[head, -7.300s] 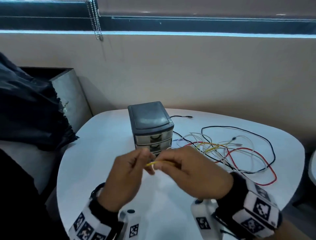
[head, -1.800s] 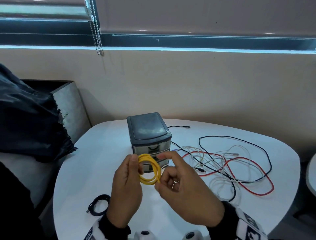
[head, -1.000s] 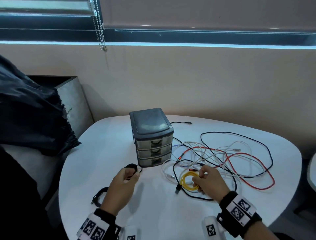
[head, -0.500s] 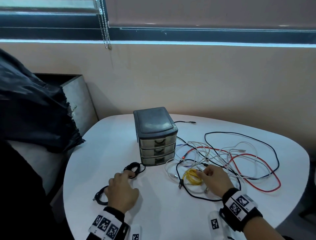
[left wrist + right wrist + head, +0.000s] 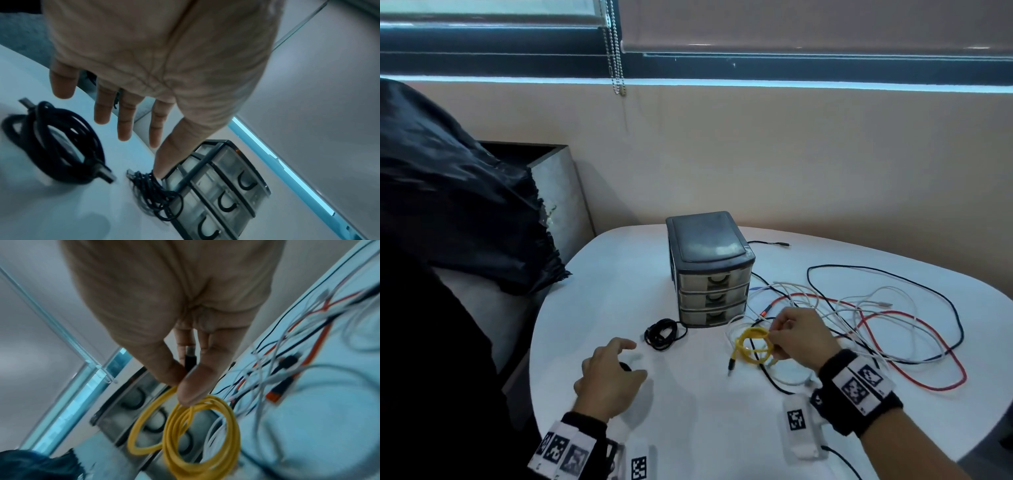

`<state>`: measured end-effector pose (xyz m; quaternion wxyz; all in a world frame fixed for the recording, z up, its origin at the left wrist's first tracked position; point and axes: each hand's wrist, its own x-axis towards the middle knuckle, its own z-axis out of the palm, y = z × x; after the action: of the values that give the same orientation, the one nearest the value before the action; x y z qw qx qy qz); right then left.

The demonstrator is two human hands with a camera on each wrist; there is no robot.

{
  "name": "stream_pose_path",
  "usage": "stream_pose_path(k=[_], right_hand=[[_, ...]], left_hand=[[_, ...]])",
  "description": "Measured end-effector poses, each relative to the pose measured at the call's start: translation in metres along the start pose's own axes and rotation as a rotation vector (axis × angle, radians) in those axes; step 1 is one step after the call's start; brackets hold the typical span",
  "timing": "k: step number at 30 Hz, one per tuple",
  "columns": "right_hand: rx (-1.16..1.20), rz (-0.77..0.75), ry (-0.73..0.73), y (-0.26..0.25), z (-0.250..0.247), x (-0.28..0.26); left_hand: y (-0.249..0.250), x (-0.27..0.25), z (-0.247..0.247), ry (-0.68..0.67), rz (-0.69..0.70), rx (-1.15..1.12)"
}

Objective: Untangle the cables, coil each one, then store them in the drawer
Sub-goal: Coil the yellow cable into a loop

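My right hand (image 5: 774,337) pinches a coiled yellow cable (image 5: 751,347) between thumb and fingers, just right of the front of the grey three-drawer unit (image 5: 709,267). The right wrist view shows the yellow cable (image 5: 195,426) hanging from my right hand (image 5: 183,386). All three drawers look closed. My left hand (image 5: 626,356) hovers with straight, spread fingers and holds nothing. A thick black coil (image 5: 53,146) lies below my left hand (image 5: 141,155). A thin black coil (image 5: 662,334) lies against the unit's front left corner. Loose tangled cables (image 5: 859,325) in red, white and black spread to the right.
The white rounded table (image 5: 602,281) ends close behind my wrists and curves away on the right. A black cloth (image 5: 458,205) over a grey box sits off the table's left edge. The wall runs just behind the drawer unit. One black lead (image 5: 770,243) lies behind the unit.
My left hand set the thin black coil down by the drawer unit and drew back over the thick black coil. My right hand, which laid the yellow coil down, now pinches it again.
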<state>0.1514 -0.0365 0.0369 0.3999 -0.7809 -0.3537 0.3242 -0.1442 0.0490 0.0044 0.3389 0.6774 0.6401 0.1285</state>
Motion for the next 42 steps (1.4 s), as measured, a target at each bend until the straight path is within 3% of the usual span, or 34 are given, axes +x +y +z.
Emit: stream_pose_path(k=[4, 6, 8, 12, 17, 21, 26, 33, 38, 42], right_hand=[[-0.038, -0.059, -0.146, -0.011, 0.057, 0.003], [-0.160, -0.116, -0.238, -0.012, 0.079, 0.002], [-0.316, -0.207, -0.222, -0.009, 0.085, 0.001], [-0.439, -0.197, -0.009, 0.000, 0.052, 0.000], [-0.801, -0.038, -0.080, 0.028, 0.012, -0.010], [-0.756, -0.022, -0.139, 0.035, 0.003, -0.017], [-0.619, -0.106, -0.071, 0.024, 0.015, -0.015], [-0.421, -0.145, -0.170, -0.015, 0.075, -0.004], [-0.600, -0.096, -0.191, -0.019, 0.108, -0.002], [-0.657, -0.103, -0.206, -0.017, 0.109, -0.007]], left_hand=[[0.017, -0.007, 0.001, -0.016, 0.072, -0.081], [0.022, -0.011, 0.001, -0.035, 0.096, -0.137], [0.022, -0.013, -0.003, -0.038, 0.119, -0.176], [0.018, -0.013, -0.010, 0.031, 0.169, -0.258], [0.045, -0.012, 0.008, -0.032, 0.275, -0.356], [0.075, -0.001, 0.032, -0.077, 0.308, -0.286], [0.074, 0.010, 0.056, -0.212, 0.296, 0.022], [0.056, 0.012, 0.068, -0.139, 0.251, 0.115], [0.055, 0.003, 0.068, 0.007, 0.249, 0.137], [0.053, 0.007, 0.062, -0.103, 0.223, 0.293]])
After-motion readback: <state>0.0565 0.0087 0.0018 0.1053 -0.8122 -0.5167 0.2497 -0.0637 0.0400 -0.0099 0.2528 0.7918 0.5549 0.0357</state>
